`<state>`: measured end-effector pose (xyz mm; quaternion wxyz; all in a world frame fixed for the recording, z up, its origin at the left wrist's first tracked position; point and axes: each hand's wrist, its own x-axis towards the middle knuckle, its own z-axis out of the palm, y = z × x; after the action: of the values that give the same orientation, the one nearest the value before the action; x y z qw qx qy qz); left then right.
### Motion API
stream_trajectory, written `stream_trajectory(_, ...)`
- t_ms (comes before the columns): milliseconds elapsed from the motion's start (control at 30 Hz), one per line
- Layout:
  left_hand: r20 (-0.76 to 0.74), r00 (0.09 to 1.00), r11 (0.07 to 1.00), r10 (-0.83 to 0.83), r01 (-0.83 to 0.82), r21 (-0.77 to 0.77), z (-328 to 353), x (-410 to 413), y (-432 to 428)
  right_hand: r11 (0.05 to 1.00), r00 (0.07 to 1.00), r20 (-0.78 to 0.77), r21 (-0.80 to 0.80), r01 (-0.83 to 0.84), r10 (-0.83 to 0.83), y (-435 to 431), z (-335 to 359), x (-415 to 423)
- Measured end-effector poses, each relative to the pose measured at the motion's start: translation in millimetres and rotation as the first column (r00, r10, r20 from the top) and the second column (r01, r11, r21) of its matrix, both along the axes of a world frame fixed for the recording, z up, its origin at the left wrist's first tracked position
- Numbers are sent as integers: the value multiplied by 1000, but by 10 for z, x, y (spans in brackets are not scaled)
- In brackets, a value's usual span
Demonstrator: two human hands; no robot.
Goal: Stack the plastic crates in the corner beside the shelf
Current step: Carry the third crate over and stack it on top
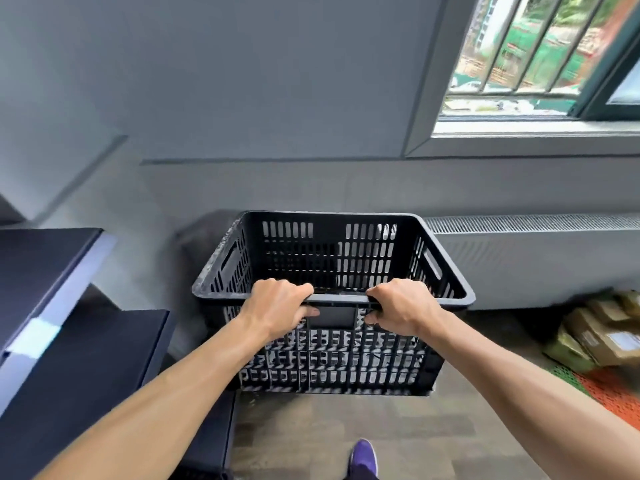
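Both hands, left (277, 306) and right (403, 308), clenched on the crate (332, 258) near rim. Looks lifted off the floor (311, 434), hard to say.

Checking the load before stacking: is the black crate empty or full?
Empty: the crate shows only its bare slotted walls inside, held by left hand and right hand.

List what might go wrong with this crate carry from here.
1. Both hands, left hand and right hand, hold only the near rim of the black crate; with nothing under the far side, it may tip away or slip from the grip.
2. The dark shelf sits close on the left, so the crate's corner could knock it.
3. The crate hides the floor ahead; the boxes lying at the right could trip a foot.
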<state>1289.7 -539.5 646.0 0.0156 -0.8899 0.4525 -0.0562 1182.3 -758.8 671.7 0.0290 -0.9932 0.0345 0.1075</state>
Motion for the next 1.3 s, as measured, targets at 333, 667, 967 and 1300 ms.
stream_trajectory(333, 63, 982, 983, 179, -181, 26, -143, 906, -74, 987, 977, 136, -40, -158, 162, -187, -238, 1174)
stream_trajectory(667, 96, 955, 958, 279, -284, 36, -445, 1472, -76, 971, 956, 167, -48, -236, 240, -244, -592, 1940)
stream_trajectory(967, 78, 967, 967, 241, -246, 65, -624, 2033, 81, 982, 972, 142, -46, -185, 189, -39, -787, 2390)
stream_trajectory(1300, 70, 984, 980, 164, -171, 97, -823, 2526, 344, 990, 982, 144, -92, -110, 123, 287, -1006, 2738)
